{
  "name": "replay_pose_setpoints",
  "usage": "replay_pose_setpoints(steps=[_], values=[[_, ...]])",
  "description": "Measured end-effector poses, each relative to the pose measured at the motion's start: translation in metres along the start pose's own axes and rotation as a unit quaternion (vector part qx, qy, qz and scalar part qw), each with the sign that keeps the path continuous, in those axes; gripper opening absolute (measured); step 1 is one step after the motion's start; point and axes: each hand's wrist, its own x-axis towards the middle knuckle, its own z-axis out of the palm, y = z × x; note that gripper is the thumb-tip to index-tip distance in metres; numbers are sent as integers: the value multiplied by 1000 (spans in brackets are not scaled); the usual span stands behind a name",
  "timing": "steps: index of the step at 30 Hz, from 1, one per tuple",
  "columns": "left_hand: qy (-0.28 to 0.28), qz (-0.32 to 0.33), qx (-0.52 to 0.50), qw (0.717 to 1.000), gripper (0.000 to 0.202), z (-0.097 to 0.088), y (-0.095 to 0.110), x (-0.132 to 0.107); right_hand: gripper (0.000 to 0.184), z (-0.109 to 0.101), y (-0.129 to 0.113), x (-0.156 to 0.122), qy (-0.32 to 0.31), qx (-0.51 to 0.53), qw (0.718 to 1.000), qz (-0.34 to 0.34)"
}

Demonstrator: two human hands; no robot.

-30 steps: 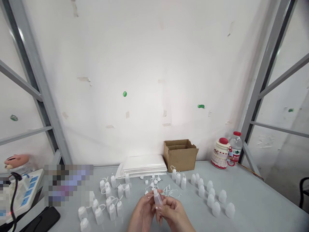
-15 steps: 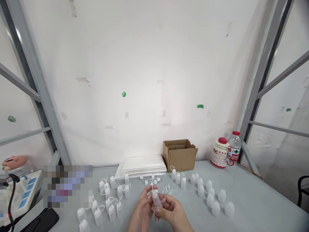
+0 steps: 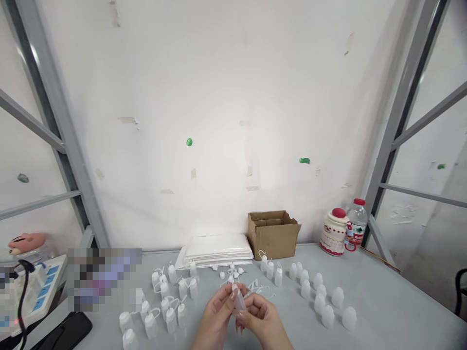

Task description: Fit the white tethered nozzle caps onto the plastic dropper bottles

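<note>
Left hand (image 3: 216, 317), right hand (image 3: 263, 322) on bottle (image 3: 239, 300); room rightward

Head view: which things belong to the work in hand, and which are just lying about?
In use: small bottle held by left hand and right hand; bottles with cap loops; plain bottles; loose caps.
Lying about: cardboard box; white sheets; mug; water bottle; phone; power strip.

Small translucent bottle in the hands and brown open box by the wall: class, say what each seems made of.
The small translucent bottle is probably plastic: matt, milky, half see-through. The brown open box is likely cardboard: dull tan, with folded flaps standing open.
</note>
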Motion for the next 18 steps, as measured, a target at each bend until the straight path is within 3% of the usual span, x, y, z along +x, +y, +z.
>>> replay_pose_setpoints(steps=[4,6,7,9,12,14,18], values=[[59,40,128,989,36,-7,4,3,35,-5,-14,3,71,-19,997,-32],[129,103,265,950,29,-14,2,5,35,-7,-21,4,101,-29,994,-29],[136,124,337,923,27,-18,-1,6,35,-8,-23,4,109,-33,993,-26],[130,147,449,872,24,-26,-6,8,36,-9,-25,4,115,-36,992,-21],[146,129,551,811,27,-36,-14,12,37,-10,-21,6,108,-42,993,-20],[143,121,581,792,29,-39,-16,14,37,-11,-17,7,108,-47,993,-23],[87,143,600,782,35,-40,-16,17,39,-13,-12,10,113,-47,992,-19]])
